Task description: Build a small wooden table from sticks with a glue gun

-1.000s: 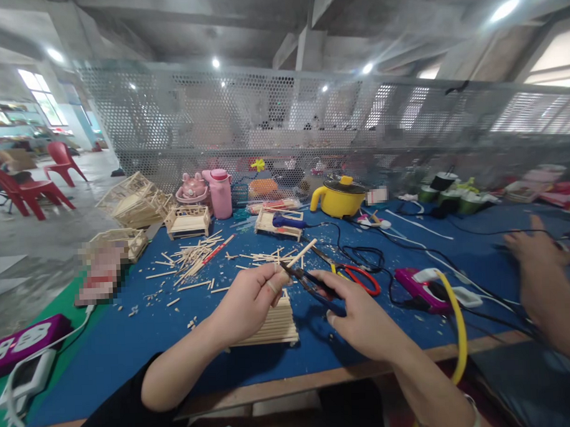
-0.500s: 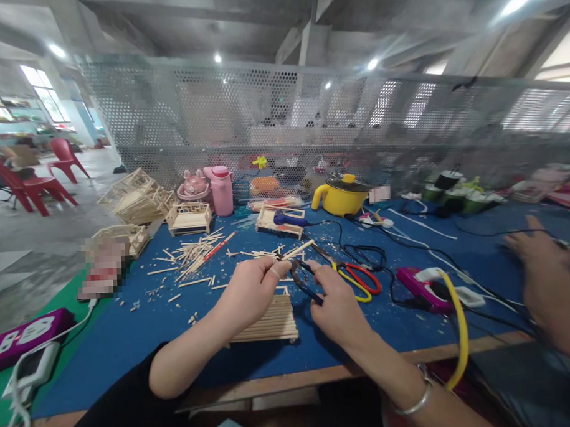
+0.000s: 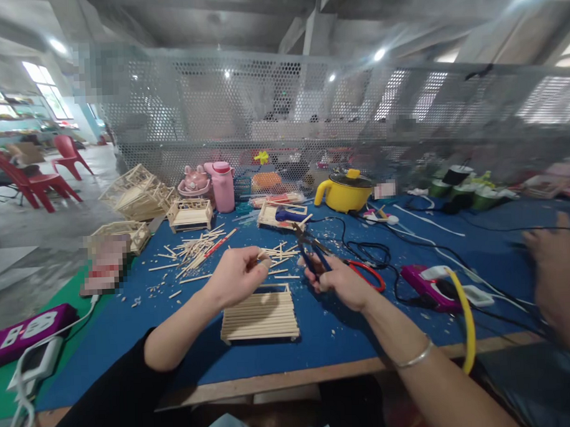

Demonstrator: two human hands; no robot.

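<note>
My right hand point(image 3: 336, 279) is wrapped round the dark blue handles of pliers point(image 3: 305, 247), whose jaws point up and away from me. My left hand point(image 3: 238, 274) is closed, thumb against the fingertips; whatever small piece is in the pinch is too small to make out. Just below the left hand a small slatted wooden stick frame point(image 3: 259, 320) stands on the blue table. Beyond the hands lie loose thin wooden sticks point(image 3: 279, 257). Red-handled scissors point(image 3: 369, 274) lie beside my right hand, partly hidden by it.
Behind stand a blue glue gun point(image 3: 287, 216) on a stick frame, a yellow pot point(image 3: 345, 193) and a pink flask point(image 3: 223, 187). Purple power strips point(image 3: 423, 286) and cables lie at both sides. Another person's hand point(image 3: 552, 248) is at the far right. Perforated panels point(image 3: 192, 111) edge the back.
My hands have moved apart: the pliers went from the left hand's fingertips to the right, their jaws now clear of it. The stick frame shows more fully. The view shifted slightly.
</note>
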